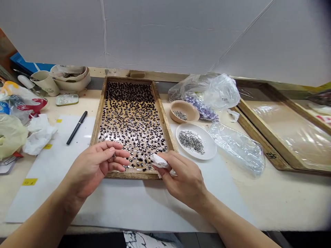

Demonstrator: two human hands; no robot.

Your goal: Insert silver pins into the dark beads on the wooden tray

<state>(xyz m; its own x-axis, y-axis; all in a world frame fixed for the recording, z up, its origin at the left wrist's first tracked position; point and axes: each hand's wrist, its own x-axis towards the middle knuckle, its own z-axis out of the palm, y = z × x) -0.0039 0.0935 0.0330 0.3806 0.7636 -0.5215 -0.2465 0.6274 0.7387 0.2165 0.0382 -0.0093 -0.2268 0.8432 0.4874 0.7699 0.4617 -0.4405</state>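
A wooden tray (pixel 97 119) lies in front of me, lined with shiny film and covered with several small dark beads (pixel 130 117). My left hand (pixel 95 167) hovers over the tray's near left corner, fingers curled in a pinch on a tiny metal piece I can barely make out. My right hand (pixel 184 179) rests at the tray's near right corner, closed on a small white tube or wad (pixel 158 161) whose tip points at the beads.
A white plate (pixel 207 150) and a tan bowl (pixel 190 107) hold small metal pins to the right. Plastic bags (pixel 214 91) and a clear sleeve (pixel 238 148) lie beyond. A second wooden tray (pixel 269 146) sits far right. A black pen (pixel 77 127), cups and crumpled tissue are at left.
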